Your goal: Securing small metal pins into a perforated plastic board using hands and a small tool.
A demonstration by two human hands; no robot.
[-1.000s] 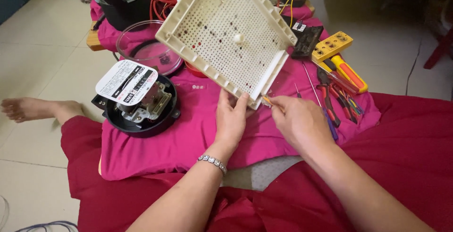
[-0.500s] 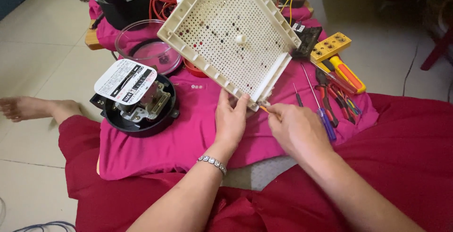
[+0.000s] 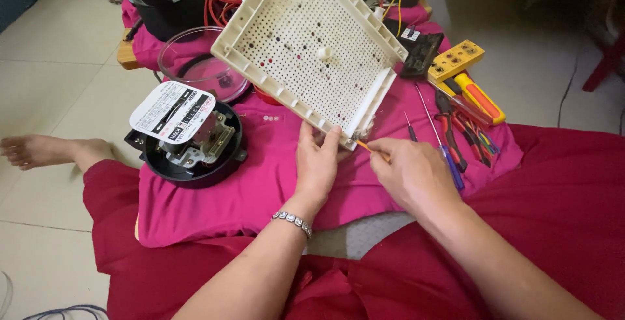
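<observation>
Tray: cream perforated square plastic tray (image 3: 312, 46) stands tilted, far edge raised, near corner low over the pink cloth (image 3: 260, 183); judged so held to turn that corner toward the working hand.
Left hand: left hand (image 3: 317, 167) props the tray from below; fingers (image 3: 331, 139) extended and pressed against the near rim, thumb on the other side of the corner. A light steadying grip, not a full wrap.
Right hand: right hand (image 3: 411, 173) closed around a thin orange-handled tool (image 3: 372, 150), pinched like a pen for fine control.
Tool tip: points at the tray's near corner, just beside the left fingertips; contact with the corner cannot be told.
Tray vs fingers: corner sits directly above the left fingers and just left of the right fingers.
Nearby: black round meter base with white label (image 3: 185, 134) left of the left hand, well apart; red-handled pliers and screwdrivers (image 3: 456, 125) beyond the right hand; yellow tester (image 3: 456, 59) farther off; clear round glass cover (image 3: 198, 66) behind the meter.
</observation>
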